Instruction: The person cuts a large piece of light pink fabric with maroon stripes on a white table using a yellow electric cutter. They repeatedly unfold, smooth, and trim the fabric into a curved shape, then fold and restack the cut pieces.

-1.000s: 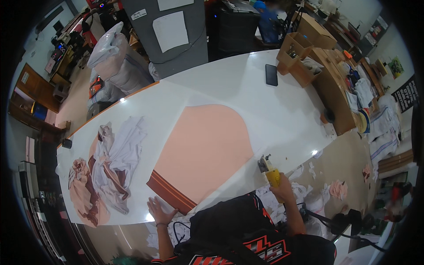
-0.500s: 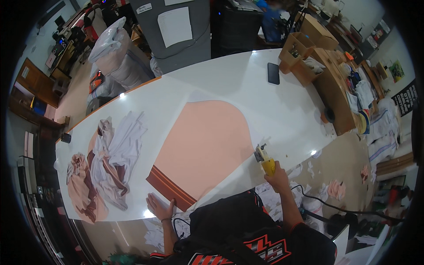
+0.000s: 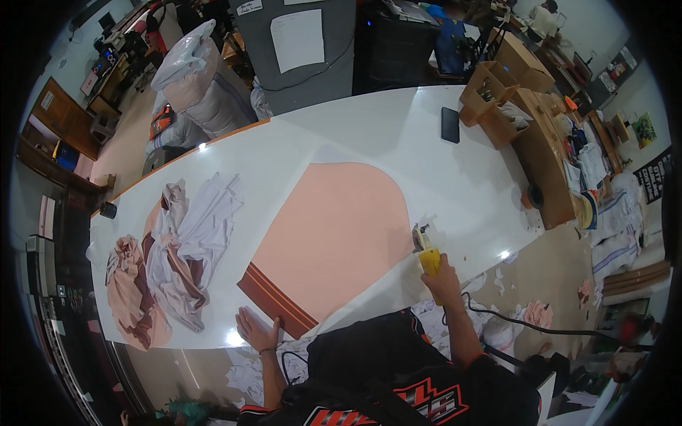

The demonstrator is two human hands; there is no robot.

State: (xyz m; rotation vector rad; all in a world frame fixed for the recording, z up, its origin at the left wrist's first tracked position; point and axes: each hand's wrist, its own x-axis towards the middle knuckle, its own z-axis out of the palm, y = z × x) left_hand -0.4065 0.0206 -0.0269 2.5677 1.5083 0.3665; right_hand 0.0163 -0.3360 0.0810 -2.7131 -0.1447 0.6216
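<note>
A flat peach fabric panel [image 3: 341, 227] lies on the white table, one end rounded and the other finished in a brown striped band [image 3: 277, 301]. My left hand [image 3: 257, 329] is open at the table's near edge, fingers spread, its thumb touching or right beside the band's corner. In my right hand [image 3: 444, 282] is a yellow handheld electric fabric cutter [image 3: 429, 260]. Its metal head stands on the table just right of the panel's curved edge. The cutter's grip is partly hidden by my fingers.
Crumpled peach, white and brown fabric [image 3: 177, 263] is heaped on the left of the table [image 3: 398, 121]. A dark phone [image 3: 450, 125] lies at the far right, near cardboard boxes [image 3: 490, 85]. A black cable [image 3: 540, 329] trails off to the right. Fabric scraps litter the floor.
The whole view has shifted a little. My right hand and the cutter have tilted slightly, staying beside the panel's right edge. My left hand remains by the striped band.
</note>
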